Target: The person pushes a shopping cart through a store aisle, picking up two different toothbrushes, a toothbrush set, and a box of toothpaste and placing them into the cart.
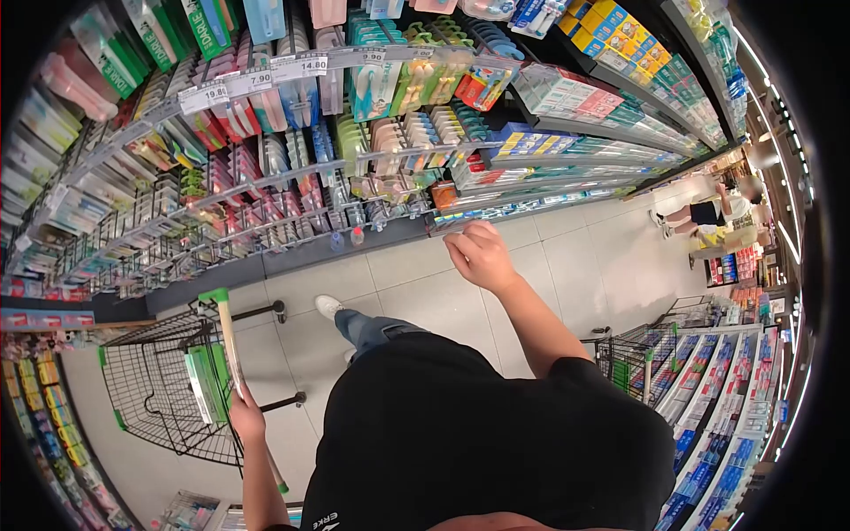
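Reach step: right hand (482,255), fingers curled together and empty, hovers at the front edge of the bottom store shelf (549,205). The left hand (243,414) is clamped on the tan wooden cart handle (226,341). In my judgement, a pick calls for opened fingers.

- A black short-sleeved T-shirt (478,425) covers the torso, loose and plain.
- Small white lettering (324,519) reading "ERKE" sits near its hem.
- Blue jeans (367,329) cover the leg.
- A white shoe (327,305) is on the foot.
- Forearms, left hand (245,413) and right hand (481,255) are bare.

I saw a shop aisle, pale tiled floor (567,274), tall shelving (567,161) crowded with toothbrushes (257,164) and toothpaste boxes (567,93), white price tags (299,65) on its rails, a lower rack (708,389) at the right, warm lamps (763,135) glowing beyond, two shoppers (708,212) far off.
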`<move>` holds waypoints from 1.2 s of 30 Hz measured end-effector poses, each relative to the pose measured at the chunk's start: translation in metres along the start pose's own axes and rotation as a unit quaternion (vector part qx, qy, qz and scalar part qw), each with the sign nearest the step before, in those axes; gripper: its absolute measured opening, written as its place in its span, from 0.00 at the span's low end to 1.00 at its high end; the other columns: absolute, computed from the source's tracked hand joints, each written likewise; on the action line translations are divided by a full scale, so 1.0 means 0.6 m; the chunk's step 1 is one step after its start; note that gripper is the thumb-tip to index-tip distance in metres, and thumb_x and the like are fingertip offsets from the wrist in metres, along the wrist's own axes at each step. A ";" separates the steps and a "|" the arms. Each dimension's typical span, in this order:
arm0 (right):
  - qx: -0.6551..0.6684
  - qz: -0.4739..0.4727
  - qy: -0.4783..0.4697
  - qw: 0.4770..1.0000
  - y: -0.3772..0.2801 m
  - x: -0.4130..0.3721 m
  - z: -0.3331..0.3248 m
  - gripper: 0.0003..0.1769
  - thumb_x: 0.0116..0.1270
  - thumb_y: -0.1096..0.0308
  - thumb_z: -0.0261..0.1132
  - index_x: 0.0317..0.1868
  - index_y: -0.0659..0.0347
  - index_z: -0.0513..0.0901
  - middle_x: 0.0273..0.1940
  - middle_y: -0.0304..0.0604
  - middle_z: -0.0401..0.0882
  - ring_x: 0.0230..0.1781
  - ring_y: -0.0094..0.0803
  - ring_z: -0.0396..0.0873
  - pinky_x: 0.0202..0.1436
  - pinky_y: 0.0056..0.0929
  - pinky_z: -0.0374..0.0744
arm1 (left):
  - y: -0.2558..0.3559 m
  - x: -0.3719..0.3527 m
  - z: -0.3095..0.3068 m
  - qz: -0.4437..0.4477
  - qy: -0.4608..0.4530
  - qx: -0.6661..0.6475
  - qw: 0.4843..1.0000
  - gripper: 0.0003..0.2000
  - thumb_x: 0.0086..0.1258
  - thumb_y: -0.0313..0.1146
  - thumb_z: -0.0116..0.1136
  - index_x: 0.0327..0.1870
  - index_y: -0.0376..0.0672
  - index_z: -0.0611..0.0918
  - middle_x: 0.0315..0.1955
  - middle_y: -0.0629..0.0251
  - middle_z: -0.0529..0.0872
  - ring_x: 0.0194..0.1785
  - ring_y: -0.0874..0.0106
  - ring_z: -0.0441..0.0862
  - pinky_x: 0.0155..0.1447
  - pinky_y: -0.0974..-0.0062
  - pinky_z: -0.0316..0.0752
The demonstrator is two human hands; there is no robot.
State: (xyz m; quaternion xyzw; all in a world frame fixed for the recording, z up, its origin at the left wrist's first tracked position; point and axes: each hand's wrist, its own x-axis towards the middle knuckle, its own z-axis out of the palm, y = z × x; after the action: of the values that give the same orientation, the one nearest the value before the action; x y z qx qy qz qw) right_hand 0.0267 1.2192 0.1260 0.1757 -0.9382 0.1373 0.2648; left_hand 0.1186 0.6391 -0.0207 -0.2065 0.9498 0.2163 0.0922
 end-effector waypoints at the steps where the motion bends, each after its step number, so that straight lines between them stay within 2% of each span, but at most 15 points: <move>1: 0.001 -0.002 0.001 1.000 0.001 -0.004 -0.006 0.07 0.62 0.74 0.74 0.40 0.57 0.87 0.28 0.41 0.80 0.36 0.41 0.82 0.49 0.41 0.81 | 0.012 0.002 0.000 0.001 0.008 0.002 1.000 0.29 0.87 0.56 0.43 0.47 0.34 0.83 0.26 0.41 0.85 0.33 0.40 0.83 0.39 0.45 0.74; 6: 0.025 0.070 0.053 0.996 0.024 -0.001 -0.015 0.06 0.62 0.76 0.73 0.38 0.56 0.87 0.29 0.40 0.81 0.36 0.42 0.82 0.50 0.42 0.78 | 0.064 -0.009 0.002 -0.025 0.007 -0.001 1.000 0.30 0.85 0.59 0.43 0.48 0.35 0.84 0.31 0.40 0.88 0.39 0.38 0.86 0.44 0.43 0.77; 8: 0.038 0.102 0.063 0.992 0.045 0.005 -0.004 0.05 0.65 0.75 0.72 0.41 0.57 0.86 0.31 0.41 0.84 0.37 0.43 0.83 0.51 0.42 0.78 | 0.094 -0.016 0.001 -0.027 0.000 0.008 1.000 0.31 0.86 0.59 0.42 0.51 0.34 0.85 0.36 0.38 0.89 0.44 0.37 0.86 0.48 0.43 0.78; 10: 0.081 0.192 0.110 0.972 0.063 0.027 -0.001 0.08 0.67 0.74 0.71 0.46 0.59 0.86 0.35 0.43 0.87 0.38 0.45 0.83 0.50 0.43 0.78 | 0.100 -0.015 0.015 -0.020 0.017 -0.002 1.000 0.31 0.86 0.59 0.43 0.51 0.33 0.85 0.36 0.37 0.89 0.44 0.37 0.86 0.47 0.43 0.77; 12: 0.086 0.210 0.103 0.968 0.105 0.035 0.013 0.12 0.70 0.72 0.70 0.52 0.61 0.84 0.40 0.43 0.90 0.43 0.42 0.86 0.54 0.42 0.80 | 0.114 -0.016 0.026 -0.009 0.017 -0.024 1.000 0.31 0.85 0.58 0.44 0.51 0.33 0.85 0.35 0.36 0.88 0.43 0.37 0.86 0.47 0.43 0.77; 14: 0.223 0.339 0.147 0.902 0.149 0.051 0.026 0.14 0.73 0.70 0.70 0.56 0.62 0.83 0.44 0.44 0.91 0.51 0.37 0.88 0.60 0.38 0.82 | 0.122 -0.016 0.042 -0.005 0.022 -0.026 0.999 0.30 0.85 0.58 0.45 0.51 0.33 0.84 0.34 0.36 0.88 0.42 0.36 0.86 0.46 0.44 0.78; 15: 0.262 0.358 0.142 0.885 0.199 0.043 0.046 0.17 0.76 0.67 0.69 0.61 0.62 0.81 0.53 0.47 0.90 0.55 0.34 0.87 0.63 0.34 0.82 | 0.126 -0.015 0.051 -0.001 0.027 -0.020 0.999 0.29 0.85 0.57 0.45 0.48 0.35 0.84 0.32 0.39 0.88 0.40 0.38 0.86 0.44 0.43 0.77; 18: 0.282 0.373 0.201 0.861 0.272 0.064 0.061 0.20 0.77 0.66 0.69 0.65 0.61 0.79 0.60 0.51 0.86 0.57 0.37 0.87 0.59 0.33 0.84 | 0.149 -0.023 0.067 0.007 0.035 -0.018 0.999 0.27 0.85 0.57 0.45 0.46 0.38 0.83 0.30 0.43 0.88 0.37 0.40 0.87 0.42 0.43 0.77; 19: 0.275 0.394 0.170 0.860 0.294 0.074 0.054 0.25 0.78 0.63 0.68 0.70 0.61 0.76 0.66 0.54 0.81 0.59 0.38 0.85 0.57 0.33 0.85 | 0.159 -0.025 0.072 0.011 0.037 -0.021 0.999 0.27 0.85 0.57 0.45 0.46 0.37 0.83 0.29 0.43 0.88 0.37 0.40 0.87 0.41 0.44 0.77; 22: 0.287 0.423 0.159 0.845 0.324 0.111 0.035 0.29 0.79 0.62 0.68 0.74 0.63 0.72 0.71 0.55 0.77 0.61 0.39 0.85 0.55 0.33 0.86 | 0.195 -0.041 0.086 0.001 0.056 -0.017 0.998 0.28 0.85 0.57 0.45 0.46 0.37 0.84 0.28 0.42 0.87 0.36 0.40 0.86 0.41 0.44 0.77; 23: 0.296 0.428 0.152 0.840 0.345 0.120 0.037 0.32 0.80 0.62 0.66 0.78 0.64 0.67 0.76 0.57 0.71 0.67 0.42 0.81 0.62 0.35 0.84 | 0.208 -0.046 0.086 0.001 0.045 -0.008 0.999 0.28 0.85 0.57 0.45 0.48 0.37 0.84 0.28 0.43 0.87 0.36 0.41 0.86 0.40 0.44 0.77; 27: 0.296 0.375 0.184 0.859 0.416 0.153 0.059 0.33 0.82 0.65 0.63 0.81 0.65 0.63 0.78 0.60 0.68 0.77 0.48 0.70 0.76 0.41 0.74 | 0.254 -0.061 0.101 0.000 0.054 0.006 0.999 0.28 0.85 0.57 0.45 0.48 0.36 0.84 0.26 0.44 0.87 0.34 0.41 0.86 0.39 0.45 0.77; 30: 0.294 0.351 0.206 0.865 0.456 0.174 0.072 0.34 0.81 0.66 0.63 0.81 0.65 0.63 0.78 0.60 0.68 0.77 0.48 0.70 0.76 0.41 0.74 | 0.293 -0.078 0.111 -0.032 0.023 0.019 0.999 0.28 0.86 0.54 0.46 0.51 0.32 0.85 0.34 0.37 0.88 0.42 0.37 0.86 0.46 0.43 0.78; 32: 0.285 0.340 0.211 0.871 0.479 0.184 0.082 0.32 0.81 0.66 0.62 0.80 0.66 0.64 0.75 0.60 0.71 0.75 0.47 0.73 0.75 0.42 0.74 | 0.291 -0.081 0.134 -0.004 0.062 0.023 0.998 0.28 0.86 0.56 0.44 0.45 0.37 0.84 0.25 0.44 0.86 0.33 0.40 0.86 0.39 0.42 0.77; 36: 0.297 0.299 0.244 0.874 0.503 0.202 0.088 0.28 0.81 0.65 0.62 0.75 0.68 0.68 0.66 0.56 0.78 0.64 0.42 0.79 0.69 0.41 0.76 | 0.312 -0.095 0.159 -0.009 0.061 0.040 0.997 0.27 0.85 0.57 0.45 0.43 0.38 0.83 0.24 0.44 0.85 0.32 0.40 0.85 0.39 0.42 0.77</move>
State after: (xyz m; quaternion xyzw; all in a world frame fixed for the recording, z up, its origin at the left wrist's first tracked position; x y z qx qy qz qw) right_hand -0.2152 1.4414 0.0992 -0.0819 -0.7667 0.5203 0.3670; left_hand 0.0971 0.8556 -0.0206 -0.2236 0.9598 0.1640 0.0440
